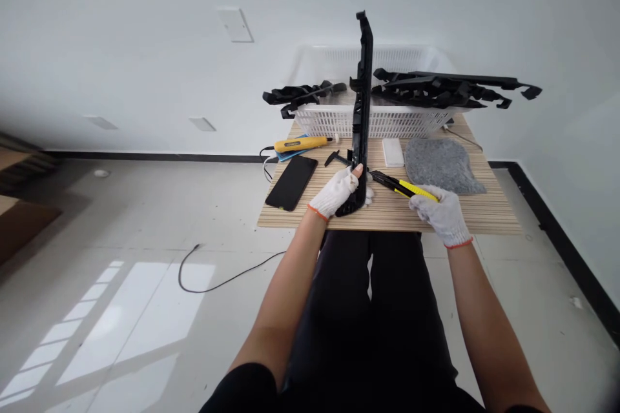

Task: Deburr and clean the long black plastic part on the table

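Note:
My left hand (338, 191), in a white glove with the thumb tip bare, grips a long black plastic strip (361, 113) near its lower end. The strip stands tall in front of the basket, its clips and ribs showing along the left edge. My right hand (442, 211), also gloved, is closed around a yellow and black utility knife (404, 187). The knife's front end points left and comes close to the strip's lower part; whether it touches I cannot tell. The fingers of my left hand behind the strip are mostly hidden.
A white plastic basket (324, 122) holds several more black plastic parts (436, 87) jutting past its sides. On the striped table (494, 213) lie a phone (292, 183), a yellow tool (300, 144), a small black caliper-like tool (334, 157), a white box (392, 152) and a grey cloth (440, 164).

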A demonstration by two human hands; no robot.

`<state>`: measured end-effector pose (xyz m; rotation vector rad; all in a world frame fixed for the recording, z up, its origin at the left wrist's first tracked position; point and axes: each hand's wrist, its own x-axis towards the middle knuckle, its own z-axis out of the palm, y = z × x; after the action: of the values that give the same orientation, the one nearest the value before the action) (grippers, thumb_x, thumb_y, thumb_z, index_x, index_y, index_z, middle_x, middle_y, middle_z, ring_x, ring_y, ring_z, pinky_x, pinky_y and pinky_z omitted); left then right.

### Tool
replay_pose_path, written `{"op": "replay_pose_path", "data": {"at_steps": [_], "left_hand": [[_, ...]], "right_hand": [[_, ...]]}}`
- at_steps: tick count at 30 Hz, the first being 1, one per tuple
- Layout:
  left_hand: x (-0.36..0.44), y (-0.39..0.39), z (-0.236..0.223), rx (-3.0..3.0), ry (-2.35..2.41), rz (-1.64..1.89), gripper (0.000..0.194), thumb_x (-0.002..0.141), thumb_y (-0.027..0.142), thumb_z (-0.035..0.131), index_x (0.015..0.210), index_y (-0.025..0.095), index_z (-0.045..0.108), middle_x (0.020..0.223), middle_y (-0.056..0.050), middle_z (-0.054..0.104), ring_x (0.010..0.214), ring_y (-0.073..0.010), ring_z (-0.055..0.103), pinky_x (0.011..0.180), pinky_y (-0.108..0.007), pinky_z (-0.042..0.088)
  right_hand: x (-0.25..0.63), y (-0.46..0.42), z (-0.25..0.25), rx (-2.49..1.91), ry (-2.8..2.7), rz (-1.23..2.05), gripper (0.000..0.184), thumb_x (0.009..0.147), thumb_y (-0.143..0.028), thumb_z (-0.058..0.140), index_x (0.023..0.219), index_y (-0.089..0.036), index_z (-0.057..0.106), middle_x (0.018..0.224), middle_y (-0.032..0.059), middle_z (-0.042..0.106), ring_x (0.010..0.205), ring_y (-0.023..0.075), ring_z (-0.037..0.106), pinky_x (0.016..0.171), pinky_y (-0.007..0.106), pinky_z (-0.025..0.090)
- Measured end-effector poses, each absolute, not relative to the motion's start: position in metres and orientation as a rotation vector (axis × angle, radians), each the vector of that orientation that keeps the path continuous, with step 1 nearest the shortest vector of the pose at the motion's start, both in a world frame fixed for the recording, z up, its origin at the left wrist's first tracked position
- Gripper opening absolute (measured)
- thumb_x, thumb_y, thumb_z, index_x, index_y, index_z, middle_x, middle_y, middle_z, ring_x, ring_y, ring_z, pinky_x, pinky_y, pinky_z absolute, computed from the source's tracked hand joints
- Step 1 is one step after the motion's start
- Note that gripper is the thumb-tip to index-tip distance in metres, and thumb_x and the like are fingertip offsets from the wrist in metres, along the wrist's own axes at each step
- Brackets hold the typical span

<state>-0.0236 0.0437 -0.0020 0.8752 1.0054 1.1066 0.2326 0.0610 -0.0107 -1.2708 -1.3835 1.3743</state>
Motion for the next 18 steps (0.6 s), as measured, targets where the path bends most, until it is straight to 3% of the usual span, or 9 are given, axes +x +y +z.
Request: {"op": "replay_pose_path", "data": {"at_steps": [5, 9, 18], "left_hand": [[-0.020, 0.039, 0.002, 0.876, 0.957, 1.224, 0.051, 0.077, 0.043, 0.083, 0.104, 0.022, 0.045, 0.084, -0.001, 0.071, 0.071, -0.0172, 0.073, 0.071, -0.034, 0.061], [-0.019, 0.039, 0.002, 0.905, 0.988, 1.256, 0.050, 0.077, 0.026, 0.078, 0.113, 0.023, 0.044, 0.098, -0.001, 0.070, 0.075, -0.0136, 0.072, 0.076, -0.035, 0.061], [-0.018, 0.043, -0.010, 0.886, 0.922, 1.367, 0.044, 0.087, 0.049, 0.072, 0.099, 0.026, 0.038, 0.076, 0.007, 0.060, 0.052, -0.0074, 0.054, 0.053, -0.025, 0.050]], "right_hand": [[0.233, 0.061, -0.012, -1.265, -1.410, 1.356, 0.039, 0.070, -0.039, 0.084, 0.101, -0.015, 0.079, 0.063, 0.0004, 0.065, 0.047, 0.0073, 0.042, 0.042, 0.022, 0.031], [0.233, 0.061, -0.013, -1.279, -1.399, 1.343, 0.039, 0.069, -0.039, 0.085, 0.100, -0.015, 0.079, 0.061, -0.0004, 0.063, 0.047, 0.0077, 0.042, 0.043, 0.023, 0.032], [0.234, 0.061, -0.014, -1.317, -1.426, 1.333, 0.040, 0.069, -0.043, 0.086, 0.100, -0.019, 0.079, 0.061, -0.0016, 0.063, 0.047, 0.0085, 0.043, 0.042, 0.022, 0.033]]}}
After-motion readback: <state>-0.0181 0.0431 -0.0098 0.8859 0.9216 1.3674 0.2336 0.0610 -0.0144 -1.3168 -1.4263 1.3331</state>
